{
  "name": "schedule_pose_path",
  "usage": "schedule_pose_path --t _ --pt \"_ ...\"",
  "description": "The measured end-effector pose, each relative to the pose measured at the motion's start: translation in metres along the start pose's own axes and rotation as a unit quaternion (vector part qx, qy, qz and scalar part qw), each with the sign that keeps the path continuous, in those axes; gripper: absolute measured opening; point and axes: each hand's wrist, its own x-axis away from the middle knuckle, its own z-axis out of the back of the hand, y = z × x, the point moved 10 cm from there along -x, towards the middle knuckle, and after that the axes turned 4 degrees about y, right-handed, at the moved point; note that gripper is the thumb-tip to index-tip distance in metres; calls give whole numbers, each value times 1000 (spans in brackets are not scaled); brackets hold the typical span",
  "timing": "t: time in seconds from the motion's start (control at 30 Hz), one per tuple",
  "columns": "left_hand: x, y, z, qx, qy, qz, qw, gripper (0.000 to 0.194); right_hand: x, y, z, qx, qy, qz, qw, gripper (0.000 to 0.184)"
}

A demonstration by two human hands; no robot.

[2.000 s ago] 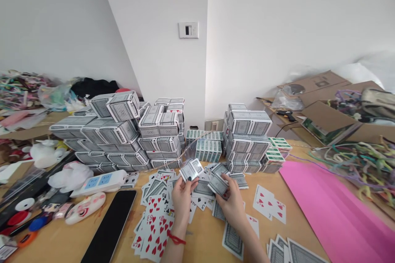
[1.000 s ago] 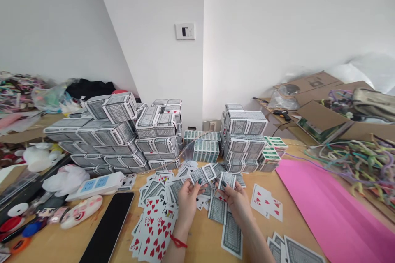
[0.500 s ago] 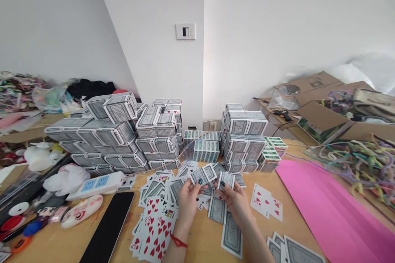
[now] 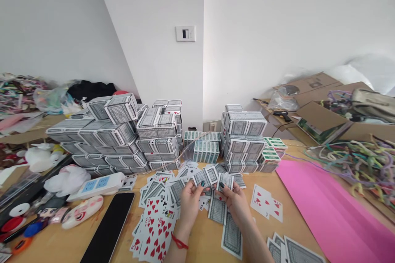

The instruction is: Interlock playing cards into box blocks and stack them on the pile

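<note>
Just above the middle of the table, my left hand (image 4: pixel 190 199) pinches folded playing cards (image 4: pixel 202 178), their grey patterned backs showing. Close beside it, my right hand (image 4: pixel 235 199) grips another folded playing card (image 4: pixel 225 180) with the thumb on top. The two held pieces nearly meet; whether they touch I cannot tell. Beneath and around my hands lie loose playing cards (image 4: pixel 157 226), some face up with hearts, others back up. A face-down card (image 4: pixel 232 236) rests below my right wrist. The undersides of the held cards and several fingertips are hidden.
Stacked blocks of folded cards stand at the left (image 4: pixel 108 135), centre (image 4: pixel 157 131) and right (image 4: pixel 245 135). Green card boxes (image 4: pixel 206 151) sit between them. A black phone (image 4: pixel 108 228), a power strip (image 4: pixel 100 185), pink paper (image 4: pixel 333 209) and a cardboard box (image 4: pixel 324 121) surround the work area.
Two seconds ago my hands were farther apart, with the right card tilted lower. They have come together, each still holding folded card. Over the last half second my left hand has shifted slightly right.
</note>
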Motion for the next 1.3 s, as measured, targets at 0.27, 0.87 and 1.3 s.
schedule_pose_path --t 0.27,0.87,1.3 --pt "0 -2 -3 -1 -10 -1 1000 24 1 -2 2 0 17 2 1000 26" --pt "-1 -2 0 -47 -15 -24 998 15 -1 1 4 17 25 -1 1000 31" --pt "-5 -3 3 -42 -25 -24 998 16 -1 2 4 34 23 -2 999 31"
